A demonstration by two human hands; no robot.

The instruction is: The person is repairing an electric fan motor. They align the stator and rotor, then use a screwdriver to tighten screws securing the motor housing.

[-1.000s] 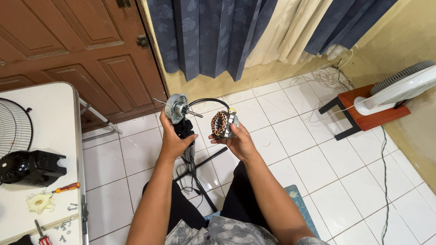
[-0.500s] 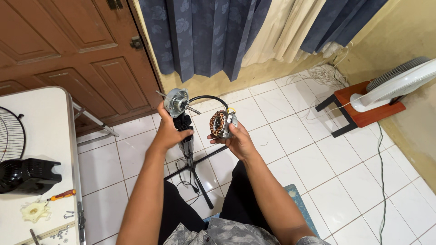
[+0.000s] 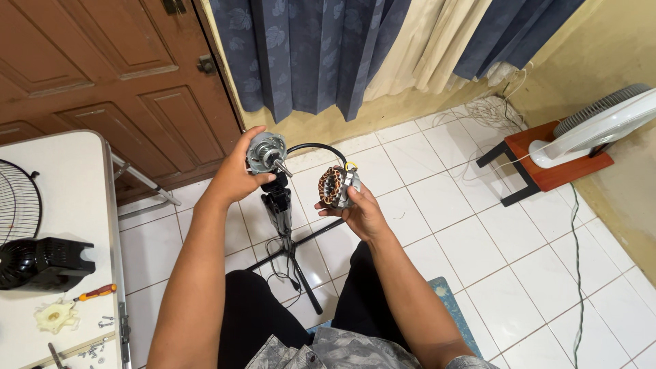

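L hand (image 3: 236, 179) grips rotor housing (image 3: 265, 152), R hand (image 3: 359, 212) copper-wound stator (image 3: 337, 187).

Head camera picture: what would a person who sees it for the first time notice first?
First the two hands raised in the middle: the left hand holds a grey motor part with a shaft, and the right hand holds a ring of copper windings; a black cable joins the two parts. Next, the white table at the left, with a black fan housing and an orange-handled screwdriver.
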